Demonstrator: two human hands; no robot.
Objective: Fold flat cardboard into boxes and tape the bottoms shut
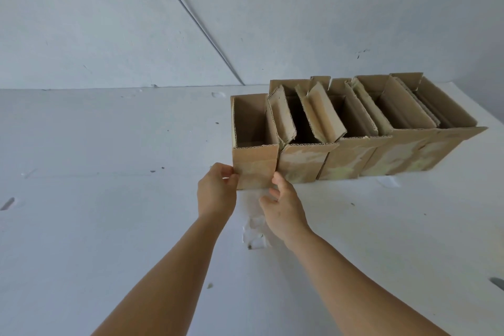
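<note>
A row of several brown cardboard boxes stands open side up on the white table (109,226), against the wall at the right. The leftmost box (255,163) is upright and empty, and its side touches the neighbouring box (302,161). My left hand (216,191) pinches the lower left corner of its near face. At the lower right corner of that face, my right hand (283,206) touches the box with loosely spread fingers and thumb. Both forearms reach in from the bottom of the view.
The other boxes (395,144) have inner flaps standing or leaning inside. A crumpled scrap of clear tape (255,234) lies on the table under my right wrist. A dark cable (196,22) runs down the wall. A dark object (497,282) shows at the right edge.
</note>
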